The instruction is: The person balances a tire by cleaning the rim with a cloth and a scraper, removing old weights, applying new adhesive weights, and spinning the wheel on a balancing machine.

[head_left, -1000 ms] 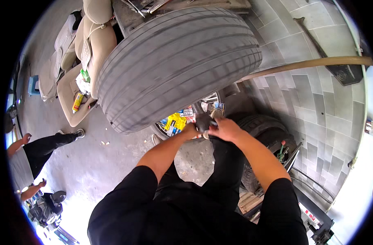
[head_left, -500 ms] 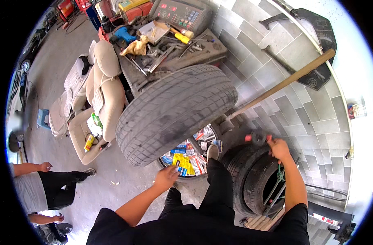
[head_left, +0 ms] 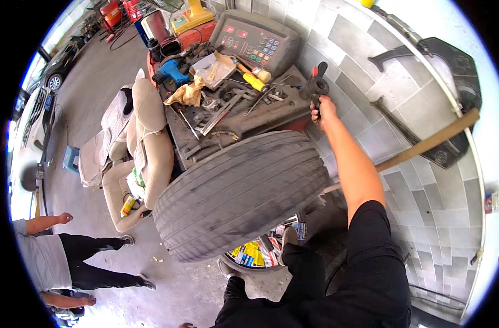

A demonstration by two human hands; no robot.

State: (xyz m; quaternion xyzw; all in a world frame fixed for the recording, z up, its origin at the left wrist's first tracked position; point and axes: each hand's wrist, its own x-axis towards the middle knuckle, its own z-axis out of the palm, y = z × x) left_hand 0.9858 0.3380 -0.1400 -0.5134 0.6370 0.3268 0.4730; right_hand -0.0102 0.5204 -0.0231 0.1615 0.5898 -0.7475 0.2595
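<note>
My right hand (head_left: 325, 111) is closed around a black round wing nut (head_left: 316, 86) with dark handles and a bit of red. It is held up beyond the tire, beside the right end of the balancing machine's tool tray (head_left: 271, 117). Below and left of that hand, a large tire (head_left: 244, 191) stands upright against the machine, its tread facing me and the grooves looking smoothed out. Only a sliver of my left hand (head_left: 188, 325) shows at the bottom edge; its fingers cannot be made out.
A control panel (head_left: 255, 41) rises behind the tray, which holds a blue power tool (head_left: 174, 71) and a yellow-handled tool (head_left: 254, 82). Beige car seats (head_left: 148, 128) stand left. A wooden pole (head_left: 424, 139) leans at right. Another person (head_left: 44, 257) stands at far left.
My right hand has carried the wing nut from above the stacked tires up and forward to the tray's right end. My left hand has dropped back to the bottom edge. The view has shifted.
</note>
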